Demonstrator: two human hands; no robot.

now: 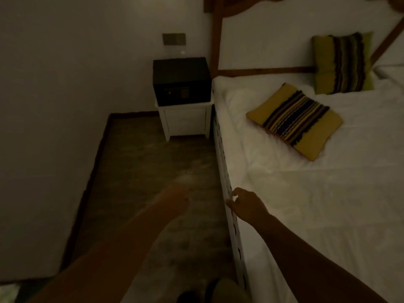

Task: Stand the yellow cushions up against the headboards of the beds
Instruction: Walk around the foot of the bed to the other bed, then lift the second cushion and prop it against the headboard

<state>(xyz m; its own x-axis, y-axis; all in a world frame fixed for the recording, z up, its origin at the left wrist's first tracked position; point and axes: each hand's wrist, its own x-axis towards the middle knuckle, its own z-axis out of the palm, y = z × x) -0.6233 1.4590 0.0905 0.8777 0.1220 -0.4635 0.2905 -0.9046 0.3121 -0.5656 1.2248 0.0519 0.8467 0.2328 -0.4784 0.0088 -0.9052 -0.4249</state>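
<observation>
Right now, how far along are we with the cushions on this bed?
One striped yellow cushion already stands upright against the headboard. The nearer striped cushion lies flat on the white sheet, so it is left to do. Nothing is in hand: the left hand hangs over the floor, and the right hand is at the mattress edge, both empty.

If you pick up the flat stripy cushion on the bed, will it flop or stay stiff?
The flat cushion looks thin and soft, so it would probably bend a little when lifted by one corner. It likely weighs little for its size. Its woven cover looks rough, so it should not slip from a hand, and it cannot roll.
</observation>
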